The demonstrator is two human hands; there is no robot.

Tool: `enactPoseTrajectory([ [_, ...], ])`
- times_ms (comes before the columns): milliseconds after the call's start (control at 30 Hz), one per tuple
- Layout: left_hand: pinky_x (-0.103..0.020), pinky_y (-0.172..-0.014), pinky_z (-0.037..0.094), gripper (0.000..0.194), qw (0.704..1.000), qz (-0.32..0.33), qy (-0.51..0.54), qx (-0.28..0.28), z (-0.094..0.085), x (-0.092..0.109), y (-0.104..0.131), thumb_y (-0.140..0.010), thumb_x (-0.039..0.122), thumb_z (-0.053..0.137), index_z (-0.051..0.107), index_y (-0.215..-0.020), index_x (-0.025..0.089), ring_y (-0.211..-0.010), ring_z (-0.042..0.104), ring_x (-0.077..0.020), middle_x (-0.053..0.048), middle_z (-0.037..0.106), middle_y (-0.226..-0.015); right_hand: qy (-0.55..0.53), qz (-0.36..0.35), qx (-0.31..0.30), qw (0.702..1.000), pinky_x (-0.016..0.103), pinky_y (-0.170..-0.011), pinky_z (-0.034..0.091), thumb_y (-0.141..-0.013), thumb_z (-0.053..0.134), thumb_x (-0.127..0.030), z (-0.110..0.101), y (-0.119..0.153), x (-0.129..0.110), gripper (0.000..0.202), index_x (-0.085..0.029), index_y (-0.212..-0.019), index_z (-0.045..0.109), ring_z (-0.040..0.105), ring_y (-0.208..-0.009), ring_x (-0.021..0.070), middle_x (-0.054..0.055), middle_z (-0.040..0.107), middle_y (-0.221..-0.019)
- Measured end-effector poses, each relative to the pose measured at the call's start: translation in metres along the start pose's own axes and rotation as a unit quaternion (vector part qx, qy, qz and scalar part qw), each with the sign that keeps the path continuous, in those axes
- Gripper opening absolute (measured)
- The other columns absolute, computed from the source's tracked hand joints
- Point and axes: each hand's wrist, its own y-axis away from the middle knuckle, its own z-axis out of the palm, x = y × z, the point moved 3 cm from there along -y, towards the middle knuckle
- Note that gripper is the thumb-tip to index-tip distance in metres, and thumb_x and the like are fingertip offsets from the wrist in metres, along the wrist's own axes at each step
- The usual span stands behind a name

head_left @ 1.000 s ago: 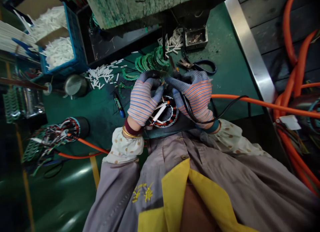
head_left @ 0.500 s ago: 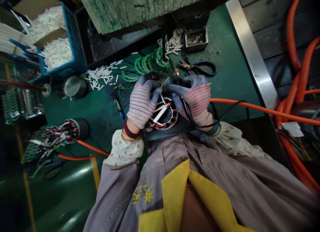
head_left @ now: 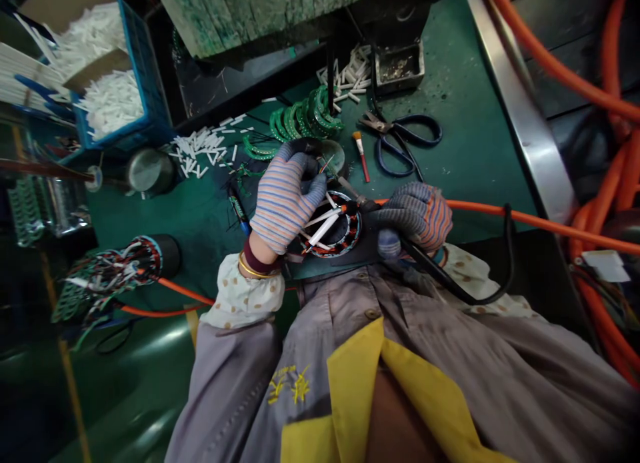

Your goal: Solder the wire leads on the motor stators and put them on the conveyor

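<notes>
My left hand [head_left: 287, 196], in a striped glove, pinches a thin wire [head_left: 327, 163] whose bare end points up and right. Below its fingertips stands a round motor stator [head_left: 356, 233], with white sleeves [head_left: 324, 228] and orange-red wires across its opening. At the right, my gloved right hand [head_left: 417, 216] is closed around a soldering iron [head_left: 369, 204]. The iron's tip points up and left, close to a small round dish [head_left: 334, 158] behind the stator. A thick black cord [head_left: 463, 293] loops from the iron below my right hand.
Scissors [head_left: 400, 140], a small brush [head_left: 361, 156] and a metal tray [head_left: 400, 68] lie behind my right hand. Green slotted strips [head_left: 305, 120] and loose white tubes [head_left: 200, 146] are farther back. A second stator [head_left: 150, 260] stands at left. An orange cable [head_left: 540, 218] crosses rightward.
My right hand has moved right and down, away from the wire, drawing the soldering iron back. The brush and scissors now show fully. My left hand has barely moved.
</notes>
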Motion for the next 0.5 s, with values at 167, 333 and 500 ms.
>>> enactPoseTrajectory([
  [167, -0.054, -0.114, 0.072, 0.019, 1.0, 0.006, 0.0, 0.008, -0.002, 0.005, 0.0, -0.112, 0.035, 0.089, 0.072, -0.107, 0.029, -0.123, 0.077, -0.0336, -0.01, 0.076, -0.129, -0.006, -0.038, 0.025, 0.999, 0.046, -0.077, 0.046, -0.114, 0.053, -0.085, 0.001, -0.002, 0.003, 0.062, -0.04, -0.104, 0.094, 0.065, -0.082, 0.0297, 0.007, 0.07, -0.074],
  [333, -0.053, -0.116, 0.07, 0.02, 1.0, -0.001, 0.001, 0.005, -0.004, 0.007, 0.003, -0.116, 0.042, 0.085, 0.073, -0.11, 0.027, -0.124, 0.077, -0.0327, -0.009, 0.076, -0.128, -0.024, -0.105, 0.127, 0.986, 0.044, -0.077, 0.044, -0.123, 0.05, -0.066, -0.004, -0.001, -0.005, 0.051, -0.041, -0.119, 0.095, 0.064, -0.08, 0.0276, 0.005, 0.069, -0.074],
  [500, -0.055, -0.121, 0.067, 0.02, 1.0, -0.002, -0.006, 0.008, -0.002, 0.009, 0.005, -0.118, 0.044, 0.083, 0.073, -0.113, 0.027, -0.122, 0.077, -0.0332, -0.009, 0.075, -0.126, 0.008, -0.095, 0.14, 0.986, 0.045, -0.079, 0.045, -0.125, 0.045, -0.056, -0.004, -0.003, -0.012, 0.054, -0.042, -0.11, 0.095, 0.064, -0.082, 0.0287, 0.005, 0.067, -0.074],
])
